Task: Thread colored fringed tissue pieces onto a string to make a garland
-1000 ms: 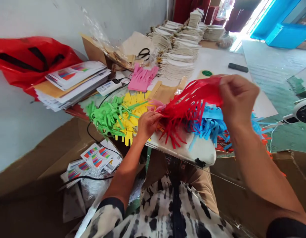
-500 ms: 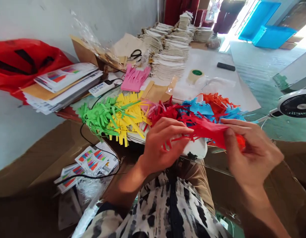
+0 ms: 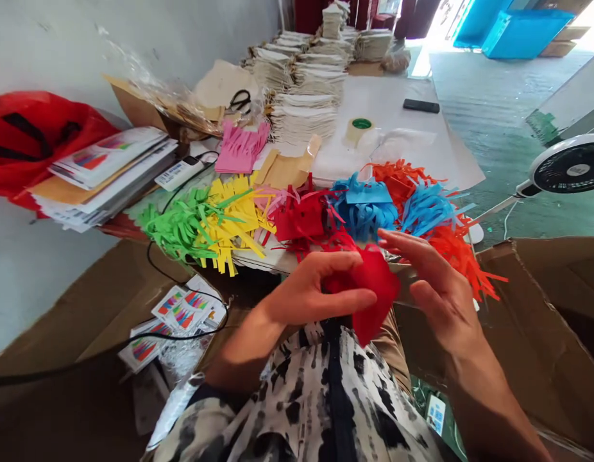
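Red fringed tissue paper (image 3: 374, 289) is held between the thumb and fingers of my left hand (image 3: 321, 287), its solid part hanging down and blurred by motion. My right hand (image 3: 439, 298) is just to the right of it, fingers apart, holding nothing. Behind my hands, fringed paper bundles lie in a row along the table's front edge: green (image 3: 179, 224), yellow (image 3: 234, 215), dark red (image 3: 299, 221), blue (image 3: 364, 202) and orange (image 3: 463, 253). Another blue fringe (image 3: 426, 208) lies between orange ones.
Stacks of white stringed paper (image 3: 306, 115) stand at the back. Pink fringed paper (image 3: 242, 147), scissors (image 3: 240, 101), a tape roll (image 3: 359, 128) and a black phone (image 3: 421, 106) rest on the table. At right is a fan (image 3: 569, 165); open cardboard boxes (image 3: 542, 301) flank my lap.
My right hand has let go of the red paper and opened. The left hand now holds it, and its solid part has swung down toward my lap.
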`<control>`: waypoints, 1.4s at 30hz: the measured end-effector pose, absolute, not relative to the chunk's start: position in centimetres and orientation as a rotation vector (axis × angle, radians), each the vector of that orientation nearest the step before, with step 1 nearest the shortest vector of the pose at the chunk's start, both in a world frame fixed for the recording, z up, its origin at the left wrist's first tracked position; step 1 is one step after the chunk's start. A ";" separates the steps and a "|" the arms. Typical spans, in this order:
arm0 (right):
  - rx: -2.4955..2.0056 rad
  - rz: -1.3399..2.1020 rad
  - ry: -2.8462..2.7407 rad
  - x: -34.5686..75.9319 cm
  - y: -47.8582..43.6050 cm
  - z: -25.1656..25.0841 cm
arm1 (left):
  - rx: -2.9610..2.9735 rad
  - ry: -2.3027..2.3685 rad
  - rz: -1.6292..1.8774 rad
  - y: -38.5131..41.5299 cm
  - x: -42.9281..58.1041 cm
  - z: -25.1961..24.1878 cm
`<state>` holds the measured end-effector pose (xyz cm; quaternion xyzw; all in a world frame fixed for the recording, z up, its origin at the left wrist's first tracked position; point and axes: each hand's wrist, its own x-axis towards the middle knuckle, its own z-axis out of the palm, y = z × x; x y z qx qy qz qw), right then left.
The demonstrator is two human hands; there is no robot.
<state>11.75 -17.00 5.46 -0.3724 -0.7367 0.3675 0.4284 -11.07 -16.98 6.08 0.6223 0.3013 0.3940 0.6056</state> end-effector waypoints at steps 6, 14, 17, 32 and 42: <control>-0.913 1.564 -1.737 12.1 -16.6 5.1 | 1.398 0.599 0.626 -15.1 -11.8 7.9; -1.209 1.699 -1.367 14.1 -15.7 4.8 | 1.532 0.830 0.514 -13.0 -15.1 8.5; -1.338 1.576 -1.501 14.2 -14.2 4.1 | 1.725 1.003 0.598 -11.6 -16.4 7.4; -1.671 0.214 -2.210 14.3 -13.9 -2.5 | 2.623 1.215 0.650 -17.2 -9.9 -6.6; -1.296 -0.022 -2.555 13.5 -19.0 -6.4 | 2.694 1.220 0.662 -18.2 -10.0 -7.0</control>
